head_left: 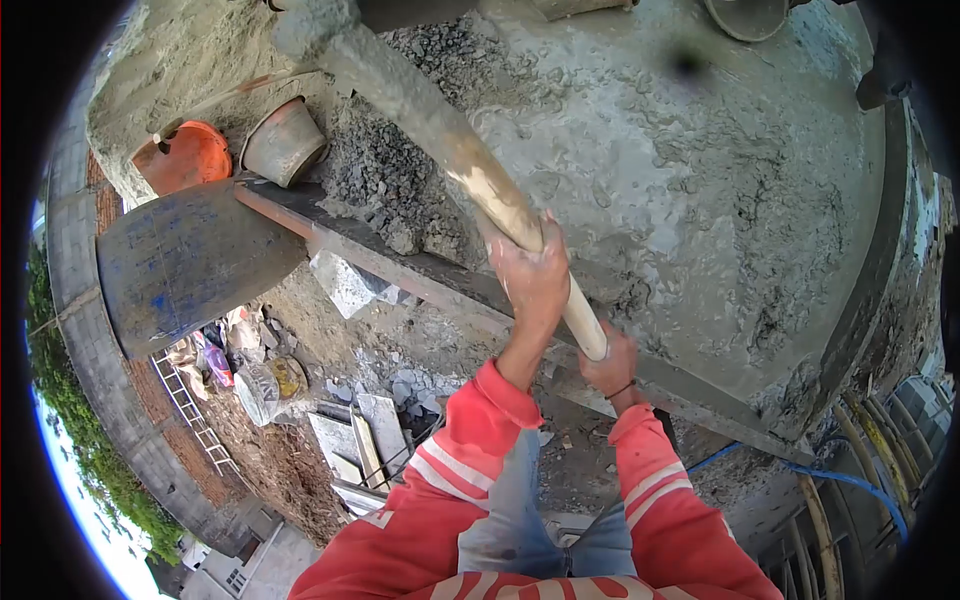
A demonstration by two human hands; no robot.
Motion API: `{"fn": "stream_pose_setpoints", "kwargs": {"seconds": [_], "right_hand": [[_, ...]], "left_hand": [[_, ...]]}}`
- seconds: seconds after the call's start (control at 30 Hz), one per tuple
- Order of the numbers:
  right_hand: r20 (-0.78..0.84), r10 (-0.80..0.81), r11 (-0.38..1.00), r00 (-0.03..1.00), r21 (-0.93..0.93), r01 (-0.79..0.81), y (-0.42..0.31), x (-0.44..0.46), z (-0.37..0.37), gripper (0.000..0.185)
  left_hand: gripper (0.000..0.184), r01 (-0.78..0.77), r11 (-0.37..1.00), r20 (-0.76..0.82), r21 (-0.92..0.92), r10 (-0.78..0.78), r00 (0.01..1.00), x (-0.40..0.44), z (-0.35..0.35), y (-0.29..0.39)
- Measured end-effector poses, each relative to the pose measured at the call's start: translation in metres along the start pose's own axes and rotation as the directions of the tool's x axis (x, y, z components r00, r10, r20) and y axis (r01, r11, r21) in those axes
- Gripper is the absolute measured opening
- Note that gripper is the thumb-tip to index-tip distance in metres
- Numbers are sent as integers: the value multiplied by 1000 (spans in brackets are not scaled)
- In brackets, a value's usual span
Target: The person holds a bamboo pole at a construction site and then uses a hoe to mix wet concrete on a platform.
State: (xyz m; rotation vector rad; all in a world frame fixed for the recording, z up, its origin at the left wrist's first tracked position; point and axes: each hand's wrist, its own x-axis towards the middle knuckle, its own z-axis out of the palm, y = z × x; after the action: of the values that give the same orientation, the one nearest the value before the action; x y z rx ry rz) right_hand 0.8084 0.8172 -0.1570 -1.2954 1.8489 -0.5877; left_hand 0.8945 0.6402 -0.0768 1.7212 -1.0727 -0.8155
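A: Pose?
B: Forearms extended forward; left hand (530, 272) fingers wrapped around wooden handle (490, 196), right hand (609, 362) fingers closed at its near end
A: Clearance?
B: Trough edge (420, 278) passes beneath; open wet mortar (620, 190) lies right of handle
A: Materials?
B: Smooth pale wood, mortar-crusted farther up; coarse grey rubble (378, 165) left

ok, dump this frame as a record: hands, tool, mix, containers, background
left hand: closed on wooden handle, partway along
left grip: above right
right hand: closed at handle's near end
tool head: not identifiable
mix: wet grey slurry, dark gravelly heap beside it
containers: orange bucket, grey bucket, both tipped
background: ladder, blue hose
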Motion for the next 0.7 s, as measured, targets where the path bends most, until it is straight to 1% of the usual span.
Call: {"fn": "stream_pose_setpoints", "kwargs": {"seconds": [0.03,0.07,0.1,0.13,0.17,0.2,0.23,0.27,0.3,0.33,0.37,0.4,0.43,0.5,0.57,0.6,0.63,0.7], "right_hand": [[-10,-23,1000,1000,9,23,-5,44,5,29],[-4,-16,1000,1000,27,16,-3,81,13,34],[28,45,997,999,53,-46,5,105,23,36],[63,108,991,992,74,-113,15,112,31,38],[85,240,962,967,110,-249,14,102,46,39],[122,363,916,924,135,-378,13,89,57,40],[171,424,885,889,128,-447,13,85,53,43],[177,418,883,891,150,-444,11,78,54,43],[211,411,868,887,206,-452,5,70,52,44],[254,398,856,881,244,-457,-1,55,44,46],[230,442,833,867,254,-492,-4,39,40,46],[196,489,808,850,265,-526,-1,20,40,47],[203,485,804,850,279,-525,16,-3,36,44],[184,476,809,860,293,-510,36,-27,5,42],[400,516,657,757,383,-650,34,-68,-35,36],[367,544,655,754,376,-656,38,-95,-43,32],[313,554,662,771,396,-636,40,-108,-46,28],[414,550,558,725,463,-688,56,-150,-69,24]], "left_hand": [[41,-222,963,-111,152,240,964,35,23,-22],[39,-132,984,-35,117,137,990,68,42,-35],[40,-72,973,14,217,71,997,91,64,-73],[41,-25,947,63,321,5,998,114,87,-108],[43,4,901,122,434,-63,991,121,104,-124],[43,3,899,126,439,-65,990,120,116,-138],[47,73,863,161,500,-175,971,115,124,-147],[50,115,811,192,573,-269,944,113,121,-149],[50,100,809,183,580,-249,951,109,114,-148],[52,110,784,229,611,-309,923,96,105,-146],[55,89,777,304,624,-345,888,86,111,-138],[56,59,748,347,661,-373,860,73,118,-155],[58,43,711,378,702,-422,824,50,119,-179],[58,-23,638,328,769,-363,872,-15,120,-168],[61,58,590,283,806,-469,837,-59,114,-156],[60,53,576,314,816,-518,795,-82,104,-152],[59,22,577,356,817,-534,767,-91,102,-141],[44,78,695,366,714,-467,805,-134,89,-140]]}}
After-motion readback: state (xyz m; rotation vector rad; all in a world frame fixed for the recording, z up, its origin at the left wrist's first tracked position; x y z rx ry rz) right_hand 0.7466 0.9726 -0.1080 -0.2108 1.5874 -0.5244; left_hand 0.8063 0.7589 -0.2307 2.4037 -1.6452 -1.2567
